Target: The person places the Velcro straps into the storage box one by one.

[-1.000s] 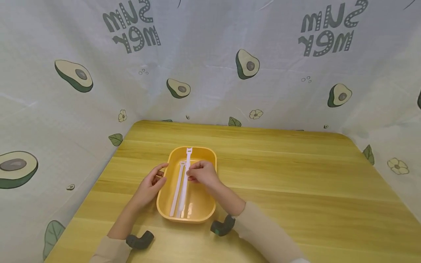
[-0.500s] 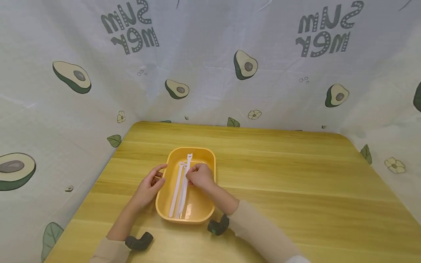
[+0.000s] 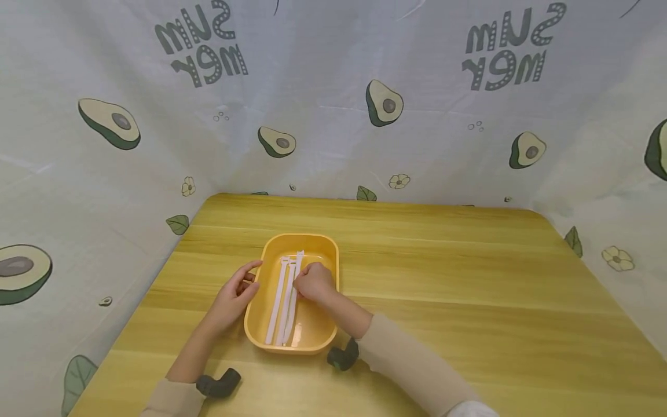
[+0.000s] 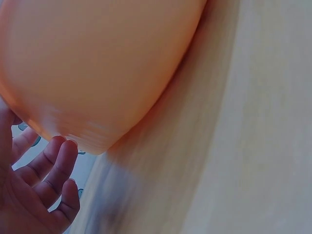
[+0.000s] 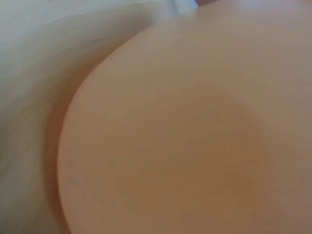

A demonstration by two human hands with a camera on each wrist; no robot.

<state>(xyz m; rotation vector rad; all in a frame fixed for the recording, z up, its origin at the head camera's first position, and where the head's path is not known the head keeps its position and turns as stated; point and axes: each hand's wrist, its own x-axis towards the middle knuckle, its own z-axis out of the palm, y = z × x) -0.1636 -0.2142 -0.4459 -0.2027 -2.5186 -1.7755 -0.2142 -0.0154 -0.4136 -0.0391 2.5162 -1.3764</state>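
In the head view, a yellow plastic bin [image 3: 316,324] holds three long white hook-and-loop cable ties with slotted heads. The left tie [image 3: 276,304] and the middle tie [image 3: 286,295] lie side by side along the bin. My right hand [image 3: 315,282] reaches inside and pinches the right tie [image 3: 299,262] just below its head; its lower end lies close to the middle tie. Against the bin's left side rests my left hand [image 3: 231,296], fingertips at the rim and fingers loosely bent. The left wrist view shows those fingers [image 4: 56,163] touching the outer wall.
The bin stands on a wood-grain table [image 3: 448,266], left of its middle. A white cloth [image 3: 333,104] printed with avocados hangs behind and at the sides. Black wrist devices [image 3: 219,383] sit near both sleeves. The bin's wall [image 5: 170,122] fills most of the right wrist view.
My right hand has lowered the pinched tie toward the near side of the bin, until it lies alongside the other two. My left hand has stayed at the rim.
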